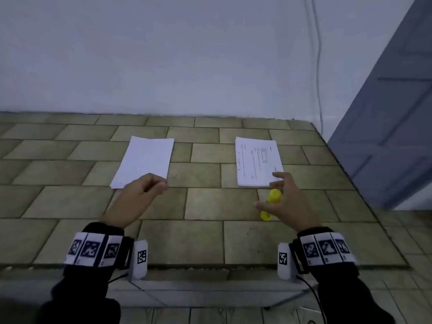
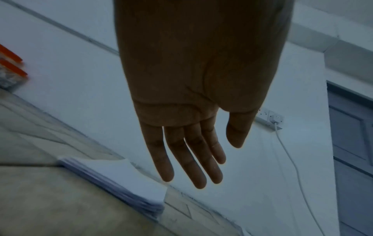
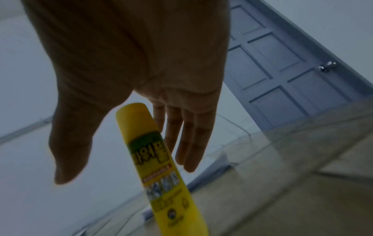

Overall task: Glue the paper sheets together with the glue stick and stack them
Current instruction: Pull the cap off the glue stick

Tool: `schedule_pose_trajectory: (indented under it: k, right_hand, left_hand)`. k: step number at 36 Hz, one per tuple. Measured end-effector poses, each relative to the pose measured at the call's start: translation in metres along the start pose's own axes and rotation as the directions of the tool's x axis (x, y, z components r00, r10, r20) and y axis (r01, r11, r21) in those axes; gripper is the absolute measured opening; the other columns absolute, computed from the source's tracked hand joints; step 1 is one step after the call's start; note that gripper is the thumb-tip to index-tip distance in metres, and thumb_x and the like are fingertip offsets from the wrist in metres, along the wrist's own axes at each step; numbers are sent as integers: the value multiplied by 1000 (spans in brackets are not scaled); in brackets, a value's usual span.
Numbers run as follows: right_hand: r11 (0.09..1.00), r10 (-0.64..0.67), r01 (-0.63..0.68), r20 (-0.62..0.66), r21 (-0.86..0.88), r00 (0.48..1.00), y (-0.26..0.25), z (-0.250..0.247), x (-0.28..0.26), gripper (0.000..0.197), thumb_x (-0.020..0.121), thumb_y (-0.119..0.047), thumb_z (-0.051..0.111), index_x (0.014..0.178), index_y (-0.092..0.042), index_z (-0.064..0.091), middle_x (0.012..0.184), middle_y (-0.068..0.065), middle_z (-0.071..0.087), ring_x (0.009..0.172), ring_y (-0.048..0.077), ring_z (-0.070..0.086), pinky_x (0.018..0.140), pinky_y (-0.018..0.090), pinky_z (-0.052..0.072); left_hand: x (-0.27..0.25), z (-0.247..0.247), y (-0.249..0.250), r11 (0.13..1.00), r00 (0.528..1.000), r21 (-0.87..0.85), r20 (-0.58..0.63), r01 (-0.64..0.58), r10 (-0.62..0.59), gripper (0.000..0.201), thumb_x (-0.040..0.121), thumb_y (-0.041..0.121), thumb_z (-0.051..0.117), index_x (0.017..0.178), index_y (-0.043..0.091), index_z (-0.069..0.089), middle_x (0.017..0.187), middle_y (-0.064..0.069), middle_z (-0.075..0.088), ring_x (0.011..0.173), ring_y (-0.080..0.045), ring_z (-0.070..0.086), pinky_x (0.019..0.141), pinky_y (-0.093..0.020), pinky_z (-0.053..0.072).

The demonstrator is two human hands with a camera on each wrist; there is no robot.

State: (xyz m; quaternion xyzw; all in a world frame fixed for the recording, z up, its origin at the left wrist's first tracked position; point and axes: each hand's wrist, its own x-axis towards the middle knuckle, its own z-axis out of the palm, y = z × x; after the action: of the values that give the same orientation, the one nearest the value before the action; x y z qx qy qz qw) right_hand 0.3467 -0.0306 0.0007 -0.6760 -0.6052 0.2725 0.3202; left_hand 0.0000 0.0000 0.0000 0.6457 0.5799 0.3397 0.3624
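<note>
A tiled tabletop (image 1: 205, 202) meets a pale wall (image 1: 163, 54) at 12 o'clock, and a white cable (image 1: 318, 66) hangs down that wall toward 1 o'clock. A grey-blue panelled door (image 1: 392, 127) fills the 3 o'clock side. Both wrists wear bands printed with black-and-white markers.

Nothing lies between the hands and the papers. No containers are visible.

A blank white paper stack (image 1: 145, 160) lies at 11 o'clock; a printed paper stack (image 1: 257, 162) lies at 1 o'clock, its text running sideways. The yellow glue stick (image 1: 271, 202) stands upright just at 6 o'clock of the printed stack, capped, with a green-edged label.

The left hand (image 1: 140, 192) hovers at the blank stack's near edge, fingers extended in the wrist view, holding nothing. The right hand (image 1: 285, 202) is spread open around the glue stick, thumb and fingers apart, not touching it in the wrist view.
</note>
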Motion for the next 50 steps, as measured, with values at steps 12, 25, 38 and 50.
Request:
schedule_pose_trajectory:
  k: [12,25,38,50]
  right_hand:
    - [996,-8,18,107,-90,994,18,13,-3,26,78,-4,74,96,-12,58,91,-1,59,86,16,58,72,24,44]
    - [921,-266,325,264,-213,927,-38,35,10,26,81,-24,75,95,-18,54,94,-1,56,83,14,51,64,25,35]
    - [828,-404,482,293,-285,867,-47,69,-2,31,101,-31,44,125,-12,47,111,8,57,92,25,56,75,40,43]
    - [928,-336,372,443,5,831,-53,60,5,25,101,-28,46,123,-16,46,85,-8,50,71,3,47,66,21,38]
  left_hand:
    - [3,13,-7,999,998,-28,52,30,-29,11,99,22,56,100,19,66,100,2,72,94,-8,67,87,-25,47]
    - [15,62,59,984,980,-139,180,107,-81,54,99,57,36,101,12,66,76,-8,74,75,-25,71,65,-32,49]
    - [20,63,47,999,985,5,165,49,-49,51,105,34,41,62,11,54,43,5,47,41,-14,51,44,-25,43]
    - [22,50,47,989,984,83,137,-122,110,49,106,26,41,60,12,48,46,-10,55,41,-21,54,56,-42,50]
